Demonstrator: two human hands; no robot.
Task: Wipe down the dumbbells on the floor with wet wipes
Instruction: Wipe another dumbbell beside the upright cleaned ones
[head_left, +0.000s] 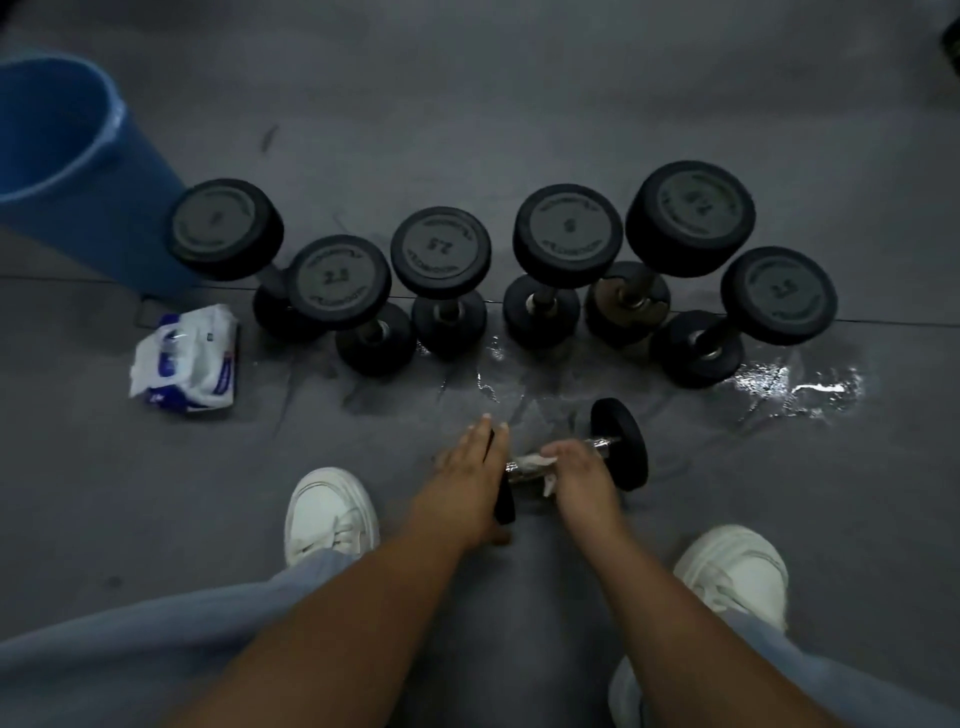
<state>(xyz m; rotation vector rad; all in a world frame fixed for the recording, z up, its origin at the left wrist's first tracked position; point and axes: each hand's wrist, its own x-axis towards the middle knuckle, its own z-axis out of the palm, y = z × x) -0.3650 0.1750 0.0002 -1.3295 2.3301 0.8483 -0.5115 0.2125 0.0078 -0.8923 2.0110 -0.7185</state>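
- We see a grey floor (519, 104) with thin seams running across it.
- Six dumbbells (440, 253) stand on end on it in a loose row.
- A small dumbbell (621, 444) lies on its side nearer to us.
- A wet-wipe pack (187, 358) lies left of the row, near a blue bin (78, 197).
- A wet patch (800, 384) shines on the right.
- Our white shoes (330, 512) rest on it.

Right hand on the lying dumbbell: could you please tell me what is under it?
Under the right hand, a white wet wipe wraps the dumbbell at its chrome handle. The stretch of handle beneath hand and wipe is hidden.
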